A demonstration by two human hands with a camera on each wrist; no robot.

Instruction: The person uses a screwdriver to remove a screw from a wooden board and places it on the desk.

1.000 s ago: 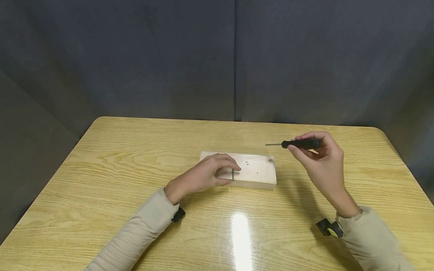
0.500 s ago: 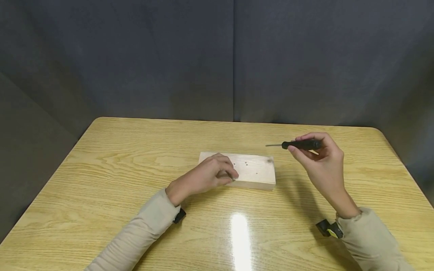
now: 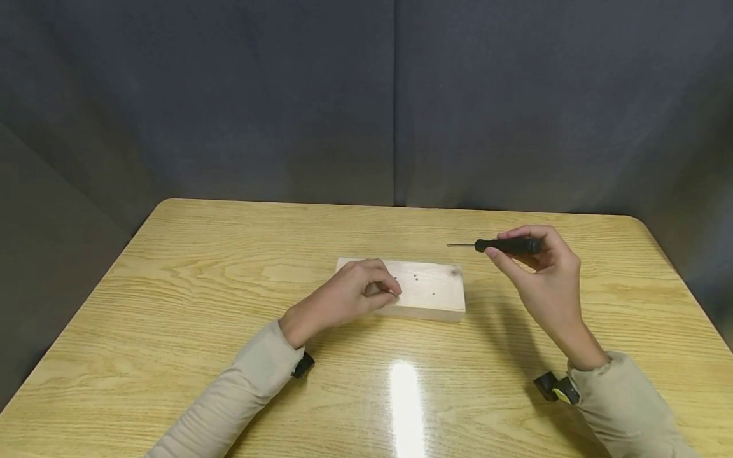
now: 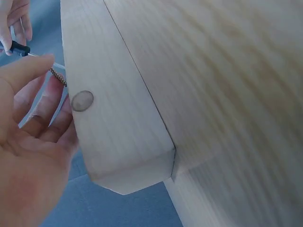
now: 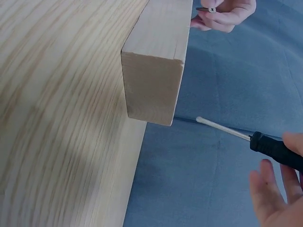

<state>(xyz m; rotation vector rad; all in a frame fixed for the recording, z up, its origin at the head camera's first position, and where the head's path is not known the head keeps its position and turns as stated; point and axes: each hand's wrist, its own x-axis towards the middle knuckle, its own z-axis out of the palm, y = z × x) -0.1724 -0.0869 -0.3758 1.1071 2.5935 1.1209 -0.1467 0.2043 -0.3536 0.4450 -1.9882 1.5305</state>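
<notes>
My left hand (image 3: 349, 292) is over the left part of a pale wooden block (image 3: 429, 286) with several small holes in its top. Its thumb and index finger pinch a threaded screw (image 4: 57, 76), whose end lies right at the block's edge in the left wrist view. The screw's head (image 5: 212, 10) shows between the fingertips in the right wrist view. To the right, my right hand (image 3: 546, 273) holds a screwdriver (image 3: 509, 245) by its black handle, raised above the table. The thin metal shaft (image 5: 222, 127) points left, apart from the block.
The block lies flat on a wood-grain table (image 3: 229, 254). A dark grey curtain (image 3: 275, 108) hangs behind the table's far edge. Black devices (image 3: 555, 386) are strapped at both wrists, over beige sleeves (image 3: 246, 375).
The screw stood upright on the block between my spread left thumb and index finger; those fingers have closed on it and now pinch it. My right hand with the screwdriver has hardly moved.
</notes>
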